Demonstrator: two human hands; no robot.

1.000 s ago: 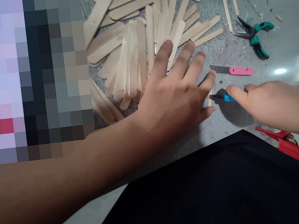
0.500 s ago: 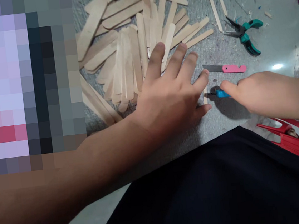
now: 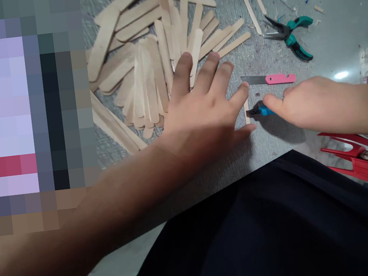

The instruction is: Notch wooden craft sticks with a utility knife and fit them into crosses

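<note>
My left hand [image 3: 203,104] is spread palm down, its fingertips close to the edge of a heap of wooden craft sticks [image 3: 151,79]. Between its little finger and thumb, a small piece of craft stick [image 3: 246,112] lies crosswise on the grey work surface. My right hand [image 3: 295,103] is closed round a blue-handled cutter [image 3: 266,110], most of which the fingers hide. The cutter's dark, narrow tip meets the stick piece from the right. Just above, a pink folding knife [image 3: 280,78] lies with its blade out, pointing left.
Teal-handled pliers [image 3: 292,37] lie jaws apart at the upper right, beside two thin stick pieces [image 3: 249,6] and small shavings. A red plastic object [image 3: 366,161] is at the lower right. Dark cloth [image 3: 241,229] covers the near side. The left edge is pixelated.
The whole view has shifted slightly, so things appear a little further left and up. Both hands keep about the same pose, with the cutter tip still at the stick piece.
</note>
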